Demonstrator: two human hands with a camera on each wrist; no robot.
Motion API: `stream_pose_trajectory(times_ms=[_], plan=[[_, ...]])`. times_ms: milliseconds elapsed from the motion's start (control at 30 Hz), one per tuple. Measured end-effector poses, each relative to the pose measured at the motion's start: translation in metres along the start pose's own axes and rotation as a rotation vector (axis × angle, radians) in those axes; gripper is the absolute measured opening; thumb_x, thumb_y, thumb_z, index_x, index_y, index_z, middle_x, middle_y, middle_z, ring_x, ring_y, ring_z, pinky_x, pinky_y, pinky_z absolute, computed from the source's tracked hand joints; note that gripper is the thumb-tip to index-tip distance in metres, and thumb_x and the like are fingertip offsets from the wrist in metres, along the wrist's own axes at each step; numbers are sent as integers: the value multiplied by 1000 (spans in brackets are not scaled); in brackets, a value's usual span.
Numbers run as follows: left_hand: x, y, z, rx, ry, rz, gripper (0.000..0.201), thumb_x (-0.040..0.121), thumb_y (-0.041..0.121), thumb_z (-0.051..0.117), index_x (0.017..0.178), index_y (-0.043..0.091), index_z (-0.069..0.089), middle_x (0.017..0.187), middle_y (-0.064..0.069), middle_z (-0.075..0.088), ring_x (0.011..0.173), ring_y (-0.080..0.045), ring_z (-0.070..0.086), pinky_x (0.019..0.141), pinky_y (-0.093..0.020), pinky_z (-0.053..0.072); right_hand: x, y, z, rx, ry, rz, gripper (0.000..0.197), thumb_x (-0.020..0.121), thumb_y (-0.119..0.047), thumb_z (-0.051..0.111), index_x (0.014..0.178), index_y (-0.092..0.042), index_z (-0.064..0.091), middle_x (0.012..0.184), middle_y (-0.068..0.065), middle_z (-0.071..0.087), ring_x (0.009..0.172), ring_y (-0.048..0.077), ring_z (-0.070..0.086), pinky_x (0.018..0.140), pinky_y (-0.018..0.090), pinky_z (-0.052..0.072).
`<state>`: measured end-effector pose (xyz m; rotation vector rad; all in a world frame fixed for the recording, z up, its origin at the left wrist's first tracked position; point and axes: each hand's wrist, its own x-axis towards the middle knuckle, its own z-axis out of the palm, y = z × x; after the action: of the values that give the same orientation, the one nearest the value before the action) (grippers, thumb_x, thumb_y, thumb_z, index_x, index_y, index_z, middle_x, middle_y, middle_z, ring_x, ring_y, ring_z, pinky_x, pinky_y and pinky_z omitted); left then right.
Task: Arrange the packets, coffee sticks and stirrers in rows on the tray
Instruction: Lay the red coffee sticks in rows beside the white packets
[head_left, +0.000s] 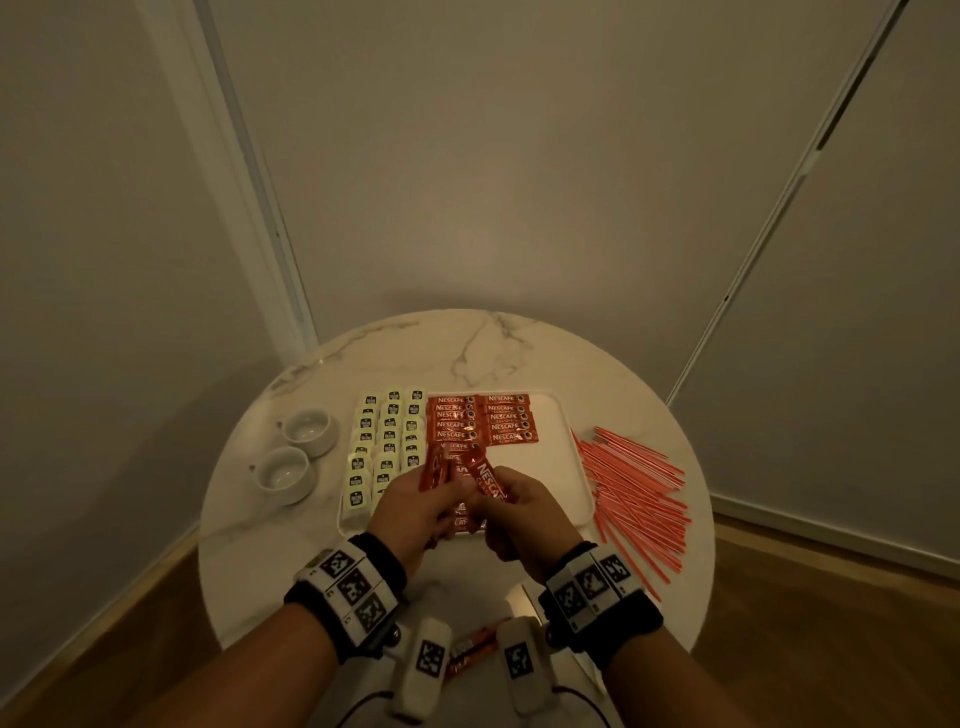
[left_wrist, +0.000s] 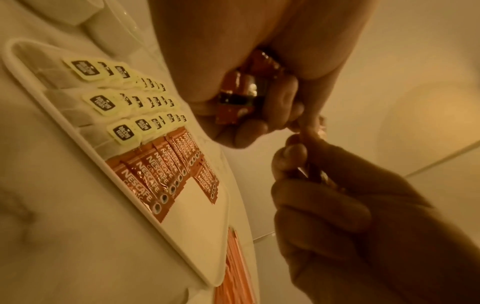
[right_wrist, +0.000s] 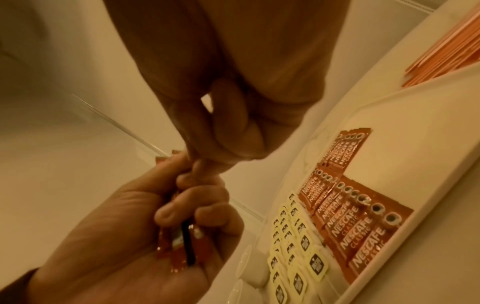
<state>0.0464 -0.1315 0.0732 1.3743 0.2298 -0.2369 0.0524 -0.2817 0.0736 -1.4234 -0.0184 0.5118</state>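
- left hand (head_left: 410, 504): a bunch of coffee sticks (head_left: 435, 470) is gripped above the tray (head_left: 566, 467).
- right hand (head_left: 524, 506): one coffee stick (head_left: 488, 478) is pinched.
- stirrers (head_left: 636, 488) are piled on the table (head_left: 467, 343), right of the tray.

Both bare forearms wear black wrist straps (head_left: 602, 618) carrying white blocks with what look like fiducial markers.

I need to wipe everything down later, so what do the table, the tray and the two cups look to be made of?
Table: likely marble or marble-look stone, white with grey veins, slightly glossy.
Tray: smooth matte white, perhaps plastic or melamine; can't tell.
Cups: glossy white, probably glazed ceramic.
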Motion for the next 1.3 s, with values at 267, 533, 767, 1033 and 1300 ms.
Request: stream_pose_trajectory(times_ms=[267,533,767,1033,1300], plan=[[-4,17,-9,0,-47,43,19,84,15,67,101,8,65,82,-12,70,57,-16,63,50,-24,46,-1,-12,1,-132,-168,162,27,99,-21,48,99,2,62,55,7,51,38,12,34,38,21,28],[0,19,-6,-98,66,57,8,89,-1,59,96,2,60,48,5,60,37,-2,52,39,-14,41,7,-8,-9,-36,-146,94,25,100,-23,47,92,-7,65,67,12,56,42,13,37,40,21,31],[11,5,0,-98,171,5,6,87,-1,62,85,4,61,45,5,59,35,-2,51,37,-14,40,21,1,-35,20,54,30,18,95,-11,56,99,4,63,81,20,70,54,23,61,50,30,51],[40,-20,-19,12,288,-105,16,84,15,70,81,2,63,58,-9,52,38,-11,39,39,-21,35,48,13,-49,57,122,94,9,90,2,59,98,5,63,87,25,68,61,24,64,57,32,55],[51,-35,-50,22,351,-225,24,88,21,67,70,6,58,43,-3,39,36,-14,32,42,-23,29,103,25,-95,-96,386,185,13,89,1,60,96,-1,71,80,14,68,66,20,59,68,33,55]])
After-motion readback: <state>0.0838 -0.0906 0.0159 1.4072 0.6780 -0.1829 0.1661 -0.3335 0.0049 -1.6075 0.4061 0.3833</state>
